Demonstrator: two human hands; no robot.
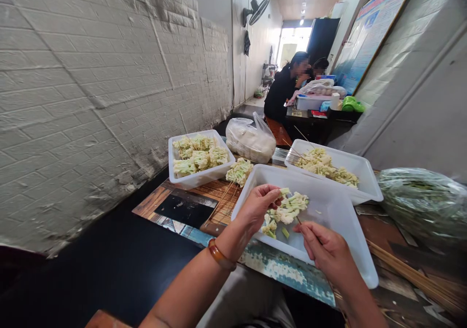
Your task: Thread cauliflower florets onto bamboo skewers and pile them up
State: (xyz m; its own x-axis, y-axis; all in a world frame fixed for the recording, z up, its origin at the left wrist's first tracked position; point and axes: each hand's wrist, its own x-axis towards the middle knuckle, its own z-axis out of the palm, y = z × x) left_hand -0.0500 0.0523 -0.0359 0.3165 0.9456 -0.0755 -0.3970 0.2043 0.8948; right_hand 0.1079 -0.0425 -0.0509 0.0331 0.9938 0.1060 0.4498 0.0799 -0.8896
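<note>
Over the near white tray [339, 216], my left hand [260, 201] pinches a small cauliflower floret [284, 191] between thumb and fingers. My right hand [321, 243] is closed on a thin bamboo skewer [299, 219], which points up and left toward the florets. Several loose cauliflower pieces [292, 207] lie in the tray below and between my hands. Whether any floret sits on the skewer's tip I cannot tell. Left of this tray, a bunch of skewered cauliflower [239, 172] rests on the table with its sticks pointing toward me.
Skewered cauliflower fills a left tray [175, 179] and a right tray [368, 182]. A plastic bag [251, 140] of pale contents stands behind. At right are a bag of greens [423, 201] and bare skewers [412, 272]. Two people [282, 92] sit at a far table; a brick-patterned wall [91, 89] runs along the left.
</note>
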